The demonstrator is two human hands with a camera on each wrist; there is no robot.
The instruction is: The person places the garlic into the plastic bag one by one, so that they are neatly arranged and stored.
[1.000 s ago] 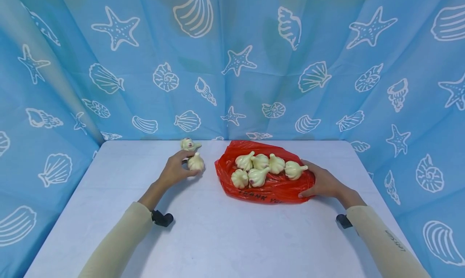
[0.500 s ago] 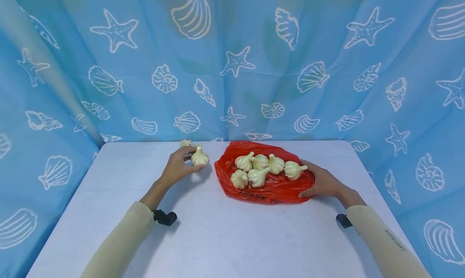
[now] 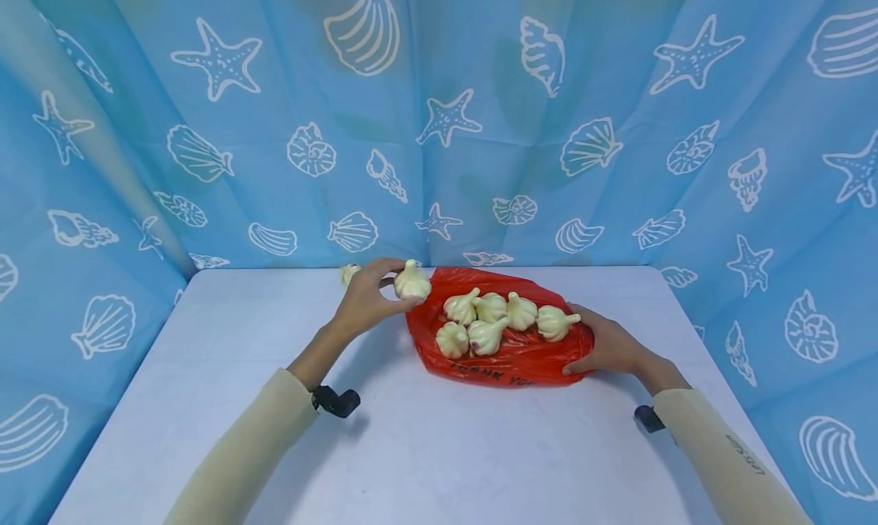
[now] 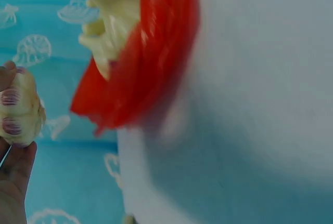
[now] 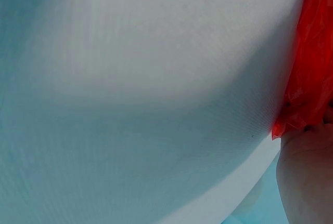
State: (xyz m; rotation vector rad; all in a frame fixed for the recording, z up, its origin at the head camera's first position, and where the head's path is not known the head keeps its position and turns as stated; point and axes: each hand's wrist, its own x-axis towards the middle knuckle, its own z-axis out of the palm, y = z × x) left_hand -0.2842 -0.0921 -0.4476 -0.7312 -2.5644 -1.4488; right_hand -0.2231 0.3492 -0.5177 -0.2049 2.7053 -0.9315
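My left hand pinches a cream garlic bulb between fingers and thumb, raised near the left edge of a red plastic bag. Purple streaks show on that bulb in the left wrist view. The bag lies spread on the table with its mouth open, and several garlic bulbs sit inside. At the bag's right end, my right hand grips its rim, thumb in front and fingers mostly hidden behind. In the right wrist view, red plastic bunches against the hand.
Another garlic bulb lies at the table's back edge, partly hidden behind the left hand. The white table ends at a blue curtain printed with shells and starfish, which hangs behind and along both sides.
The left hand has lifted the garlic bulb off the table and carried it right, up to the bag's left edge. The right hand and the bag have stayed in place.
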